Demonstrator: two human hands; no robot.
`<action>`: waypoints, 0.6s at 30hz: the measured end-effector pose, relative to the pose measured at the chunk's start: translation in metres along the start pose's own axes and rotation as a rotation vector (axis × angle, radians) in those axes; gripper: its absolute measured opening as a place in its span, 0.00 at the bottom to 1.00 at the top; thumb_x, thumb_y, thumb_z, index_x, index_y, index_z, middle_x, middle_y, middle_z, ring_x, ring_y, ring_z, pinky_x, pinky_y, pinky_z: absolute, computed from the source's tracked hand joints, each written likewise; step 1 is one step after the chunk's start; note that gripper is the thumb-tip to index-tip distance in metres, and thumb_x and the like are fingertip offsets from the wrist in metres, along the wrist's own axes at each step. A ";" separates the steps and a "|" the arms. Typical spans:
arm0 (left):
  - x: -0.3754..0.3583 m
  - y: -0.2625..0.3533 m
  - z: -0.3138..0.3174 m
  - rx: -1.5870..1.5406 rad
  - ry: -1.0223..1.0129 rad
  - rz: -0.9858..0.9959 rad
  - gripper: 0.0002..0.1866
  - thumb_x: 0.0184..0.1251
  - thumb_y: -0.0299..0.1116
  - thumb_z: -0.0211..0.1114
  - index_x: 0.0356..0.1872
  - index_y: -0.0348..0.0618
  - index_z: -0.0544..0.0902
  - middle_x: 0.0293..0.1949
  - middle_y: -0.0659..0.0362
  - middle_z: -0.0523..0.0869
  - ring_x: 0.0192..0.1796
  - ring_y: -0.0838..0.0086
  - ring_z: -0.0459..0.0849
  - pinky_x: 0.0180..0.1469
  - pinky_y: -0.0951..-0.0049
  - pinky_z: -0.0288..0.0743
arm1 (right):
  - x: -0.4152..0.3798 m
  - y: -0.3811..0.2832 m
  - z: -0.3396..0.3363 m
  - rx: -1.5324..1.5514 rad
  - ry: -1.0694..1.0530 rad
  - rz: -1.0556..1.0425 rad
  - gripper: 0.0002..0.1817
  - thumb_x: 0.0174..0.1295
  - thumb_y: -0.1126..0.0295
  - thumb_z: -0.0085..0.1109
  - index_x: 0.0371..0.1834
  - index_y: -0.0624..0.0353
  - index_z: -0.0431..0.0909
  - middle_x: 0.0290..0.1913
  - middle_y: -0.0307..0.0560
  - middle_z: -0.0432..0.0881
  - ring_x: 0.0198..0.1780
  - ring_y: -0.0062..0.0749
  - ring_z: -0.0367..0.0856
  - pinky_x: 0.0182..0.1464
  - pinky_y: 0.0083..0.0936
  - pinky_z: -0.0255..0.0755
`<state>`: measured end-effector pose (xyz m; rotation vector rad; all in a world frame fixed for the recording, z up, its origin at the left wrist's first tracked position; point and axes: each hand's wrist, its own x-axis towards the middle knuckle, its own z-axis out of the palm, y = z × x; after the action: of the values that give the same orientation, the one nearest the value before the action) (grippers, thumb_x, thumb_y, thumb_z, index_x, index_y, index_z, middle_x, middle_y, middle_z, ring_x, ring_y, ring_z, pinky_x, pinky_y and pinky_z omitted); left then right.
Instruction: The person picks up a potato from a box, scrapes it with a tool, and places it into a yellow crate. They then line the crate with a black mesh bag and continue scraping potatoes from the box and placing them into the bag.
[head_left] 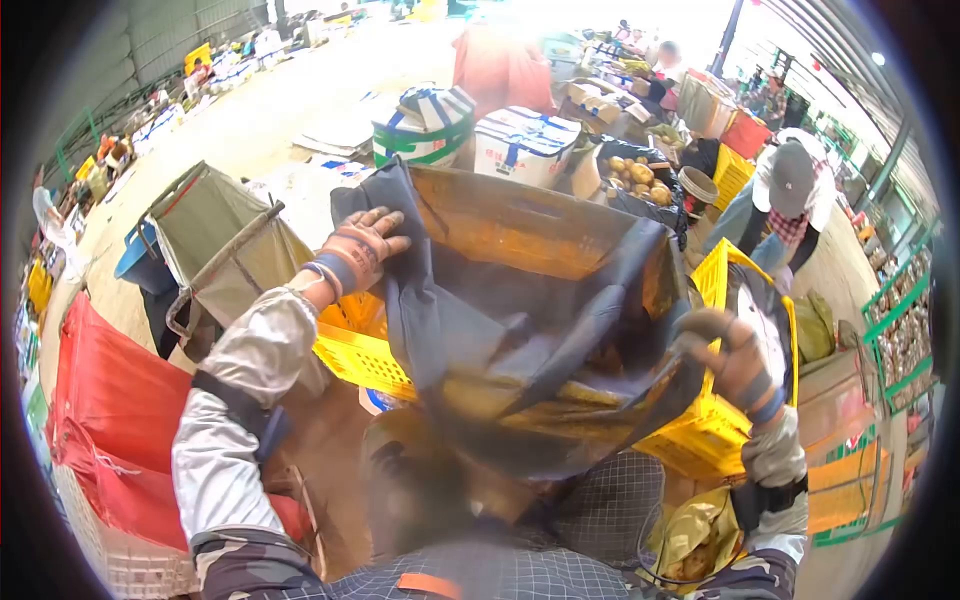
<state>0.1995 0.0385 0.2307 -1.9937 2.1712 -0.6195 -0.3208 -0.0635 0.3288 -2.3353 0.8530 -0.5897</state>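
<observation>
A produce packing shed, with piled potatoes (640,178) and yellow crates (705,435)

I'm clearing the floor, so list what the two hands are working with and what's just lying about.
In use:
- Dark sheet, left hand at its edge
- Right hand, blurred, by its other side
- Yellow crate below the right hand, probably

Lying about:
- Red cloth
- Blue tub
- White box with blue tape
- Round brownish produce

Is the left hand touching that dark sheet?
Touching: the head view shows the left hand with its fingers lying on the dark sheet.
</observation>
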 end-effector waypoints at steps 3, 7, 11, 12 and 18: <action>0.016 0.004 -0.012 -0.098 -0.320 -0.116 0.18 0.54 0.45 0.74 0.46 0.53 0.87 0.57 0.59 0.84 0.68 0.64 0.74 0.70 0.61 0.64 | -0.041 -0.037 0.034 -0.394 -0.260 -0.410 0.33 0.55 0.49 0.70 0.61 0.54 0.77 0.59 0.51 0.80 0.60 0.45 0.78 0.65 0.41 0.68; 0.007 0.028 -0.019 -1.226 -0.021 -0.398 0.14 0.58 0.38 0.74 0.43 0.45 0.85 0.42 0.58 0.88 0.51 0.59 0.84 0.57 0.60 0.77 | -0.077 -0.028 0.080 -0.906 -0.252 -0.462 0.42 0.46 0.43 0.70 0.67 0.46 0.74 0.68 0.57 0.70 0.67 0.53 0.71 0.70 0.52 0.60; -0.009 0.048 -0.073 -0.514 0.000 -0.066 0.18 0.57 0.29 0.70 0.49 0.44 0.81 0.51 0.55 0.84 0.54 0.57 0.84 0.55 0.58 0.78 | -0.076 -0.005 0.076 -0.937 -0.091 -0.528 0.34 0.51 0.56 0.65 0.65 0.48 0.74 0.61 0.59 0.76 0.61 0.51 0.76 0.65 0.48 0.67; -0.012 0.044 -0.064 -0.395 -0.044 0.013 0.25 0.55 0.28 0.69 0.57 0.47 0.77 0.60 0.53 0.78 0.62 0.55 0.79 0.62 0.57 0.74 | -0.074 0.001 0.079 -0.856 -0.097 -0.516 0.31 0.53 0.61 0.62 0.65 0.50 0.73 0.61 0.59 0.76 0.60 0.51 0.77 0.64 0.46 0.69; -0.031 0.047 -0.043 -0.378 -0.164 -0.132 0.35 0.55 0.32 0.70 0.68 0.51 0.71 0.66 0.52 0.74 0.68 0.52 0.73 0.71 0.59 0.66 | -0.058 0.025 0.086 -0.581 -0.004 -0.325 0.24 0.47 0.72 0.63 0.51 0.55 0.75 0.41 0.51 0.82 0.45 0.48 0.83 0.50 0.40 0.76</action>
<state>0.1438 0.0800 0.2459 -2.2884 2.1967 -0.0509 -0.3228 -0.0081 0.2374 -3.0399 0.7115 -0.5124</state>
